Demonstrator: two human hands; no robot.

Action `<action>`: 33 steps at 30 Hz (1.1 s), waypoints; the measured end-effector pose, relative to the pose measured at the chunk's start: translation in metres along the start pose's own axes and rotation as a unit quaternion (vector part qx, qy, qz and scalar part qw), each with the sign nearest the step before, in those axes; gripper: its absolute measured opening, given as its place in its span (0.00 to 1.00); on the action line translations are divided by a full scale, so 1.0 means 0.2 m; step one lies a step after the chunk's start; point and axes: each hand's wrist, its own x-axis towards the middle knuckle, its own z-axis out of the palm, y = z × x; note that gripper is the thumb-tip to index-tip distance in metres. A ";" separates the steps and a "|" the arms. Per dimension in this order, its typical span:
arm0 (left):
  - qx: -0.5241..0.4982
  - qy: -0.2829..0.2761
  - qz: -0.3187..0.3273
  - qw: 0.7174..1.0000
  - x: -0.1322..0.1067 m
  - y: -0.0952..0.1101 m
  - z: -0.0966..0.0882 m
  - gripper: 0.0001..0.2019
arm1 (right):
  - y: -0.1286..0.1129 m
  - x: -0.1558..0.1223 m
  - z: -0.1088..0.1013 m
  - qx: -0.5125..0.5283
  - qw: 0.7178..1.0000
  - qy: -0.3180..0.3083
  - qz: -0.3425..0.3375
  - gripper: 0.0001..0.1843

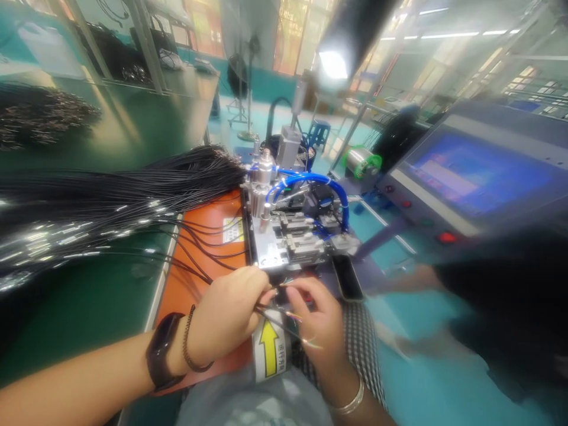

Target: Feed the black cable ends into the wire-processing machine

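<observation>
Head view: a broad bundle of black cables lies left of the metal machine. In front of the machine, the person's left hand curls its fingers closed around several cables; the right hand pinches one cable tip between thumb and forefinger, above splayed coloured wires.

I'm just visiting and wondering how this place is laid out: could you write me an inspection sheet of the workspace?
Surface: orange tabletop, beside a green table.
Things in hand: black cables with thin coloured wire ends.
Clutter: dark phone by the near right side of the metal machine.
Hands: left hand holds the cables; right hand is at the wire ends, grip unclear.
Cables: large black bundle left of the machine; blue tubes on it.
Surroundings: lit screen and another person's blurred arm, right.
</observation>
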 end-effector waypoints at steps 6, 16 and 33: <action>0.000 -0.002 0.010 1.000 -0.01 0.00 0.02 0.11 | 0.00 -0.01 0.02 0.044 0.998 -0.034 0.022 0.06; 0.124 -0.080 0.099 0.984 -0.02 -0.04 0.01 0.13 | 0.08 0.05 0.00 -0.020 0.992 -0.116 -0.044 0.07; 0.139 -0.106 0.073 0.982 -0.05 -0.05 0.13 0.20 | 0.24 0.06 0.04 0.113 0.949 -0.188 0.226 0.06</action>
